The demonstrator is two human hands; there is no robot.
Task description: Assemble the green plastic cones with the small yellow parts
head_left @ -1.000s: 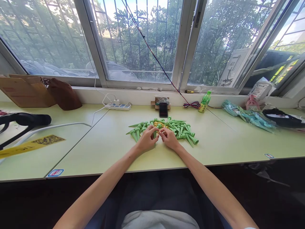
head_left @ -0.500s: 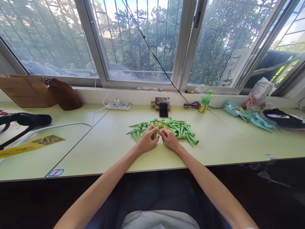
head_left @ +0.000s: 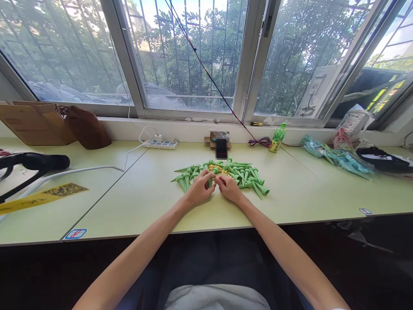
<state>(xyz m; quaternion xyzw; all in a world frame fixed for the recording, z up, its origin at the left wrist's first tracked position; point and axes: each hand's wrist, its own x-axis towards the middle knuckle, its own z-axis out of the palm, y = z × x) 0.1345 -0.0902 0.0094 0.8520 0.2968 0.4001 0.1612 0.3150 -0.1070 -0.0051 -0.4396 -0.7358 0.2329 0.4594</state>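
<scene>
My left hand (head_left: 201, 188) is closed round a green plastic cone spike (head_left: 211, 182), which points down toward the tabletop. Beside it, the fingertips of my right hand (head_left: 227, 187) are pinched together close to the spike; whatever sits between them is too small to make out. Many more green cone spikes (head_left: 247, 173) lie in a loose heap on both sides of my hands. Just beyond my fingers is a pile of small yellow pieces (head_left: 222, 169), partly covered by the spikes.
Behind the heap stands a small cardboard box (head_left: 213, 140). A green drink bottle (head_left: 278, 137) and coiled cable (head_left: 260, 141) are to its right, a power strip (head_left: 161, 144) to its left. Teal plastic bags (head_left: 345, 159) lie far right; a brown bag (head_left: 87, 128) leans far left.
My right fingertips have shifted very slightly by the spike. Otherwise both hands and the heap look the same.
</scene>
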